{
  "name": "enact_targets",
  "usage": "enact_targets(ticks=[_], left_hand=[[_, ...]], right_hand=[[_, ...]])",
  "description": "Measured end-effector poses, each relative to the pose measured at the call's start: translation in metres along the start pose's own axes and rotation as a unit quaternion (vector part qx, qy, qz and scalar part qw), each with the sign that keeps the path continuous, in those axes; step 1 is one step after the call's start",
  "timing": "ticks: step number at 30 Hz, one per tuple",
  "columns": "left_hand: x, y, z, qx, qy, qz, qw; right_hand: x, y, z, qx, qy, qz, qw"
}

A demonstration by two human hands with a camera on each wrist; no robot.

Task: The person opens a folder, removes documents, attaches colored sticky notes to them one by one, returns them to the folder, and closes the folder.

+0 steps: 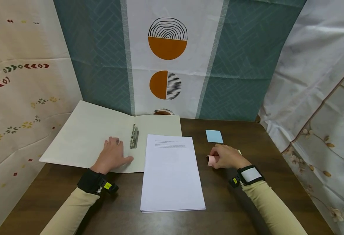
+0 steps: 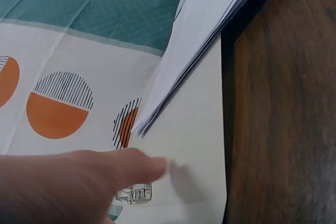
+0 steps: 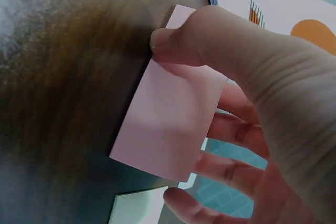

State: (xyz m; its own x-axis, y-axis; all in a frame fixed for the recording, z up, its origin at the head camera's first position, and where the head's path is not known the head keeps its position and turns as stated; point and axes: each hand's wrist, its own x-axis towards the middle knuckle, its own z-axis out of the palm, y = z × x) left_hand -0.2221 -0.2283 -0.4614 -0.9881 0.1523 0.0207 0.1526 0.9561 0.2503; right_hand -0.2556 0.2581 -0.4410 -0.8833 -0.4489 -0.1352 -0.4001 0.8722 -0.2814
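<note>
My left hand [image 1: 110, 153] rests on the left cover of an opened cream folder [image 1: 86, 130], fingers loosely spread. Its thumb points toward the metal clip [image 1: 134, 137] at the folder's spine. A stack of white paper [image 1: 172, 176], the top sheet printed with a few lines, overlaps the folder's right cover. On the right side of the table, my right hand [image 1: 227, 157] pinches a pink sticky note [image 3: 168, 114], thumb across its face and fingers behind it. The pink note bends slightly. Close below it in the right wrist view lies a pale green note [image 3: 136, 205], partly hidden by a finger.
A light blue sticky note [image 1: 214, 136] lies just beyond my right hand. The dark wooden table [image 1: 119, 209] ends at a hanging teal and white cloth [image 1: 101, 49] behind. Patterned white cloths [image 1: 321, 147] hang at both sides.
</note>
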Motion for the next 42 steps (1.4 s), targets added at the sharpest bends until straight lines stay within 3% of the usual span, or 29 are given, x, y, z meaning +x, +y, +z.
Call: enact_targets(ticks=[10, 17, 21, 26, 29, 35, 42], left_hand=[[0.002, 0.013, -0.002, -0.053, 0.061, 0.039, 0.9959], [0.008, 0.022, -0.002, -0.081, 0.111, 0.074, 0.9878], [0.01, 0.025, -0.001, -0.087, 0.131, 0.084, 0.9839], [0.009, 0.028, -0.002, -0.095, 0.151, 0.095, 0.9794], [0.008, 0.028, -0.002, -0.097, 0.155, 0.098, 0.9783], [0.004, 0.028, -0.002, -0.102, 0.149, 0.091, 0.9793], [0.007, 0.032, -0.001, -0.126, 0.153, 0.101, 0.9749]], right_hand=[[-0.005, 0.003, 0.002, 0.025, 0.021, 0.006, 0.999], [-0.011, 0.007, -0.001, 0.092, 0.102, 0.015, 0.99], [-0.012, 0.006, 0.002, 0.15, 0.149, 0.025, 0.977], [-0.012, -0.002, 0.006, 0.222, 0.241, 0.049, 0.944], [-0.011, -0.007, 0.01, 0.248, 0.268, 0.074, 0.928], [-0.008, -0.012, 0.014, 0.262, 0.28, 0.101, 0.918], [-0.005, -0.015, 0.014, 0.27, 0.294, 0.108, 0.911]])
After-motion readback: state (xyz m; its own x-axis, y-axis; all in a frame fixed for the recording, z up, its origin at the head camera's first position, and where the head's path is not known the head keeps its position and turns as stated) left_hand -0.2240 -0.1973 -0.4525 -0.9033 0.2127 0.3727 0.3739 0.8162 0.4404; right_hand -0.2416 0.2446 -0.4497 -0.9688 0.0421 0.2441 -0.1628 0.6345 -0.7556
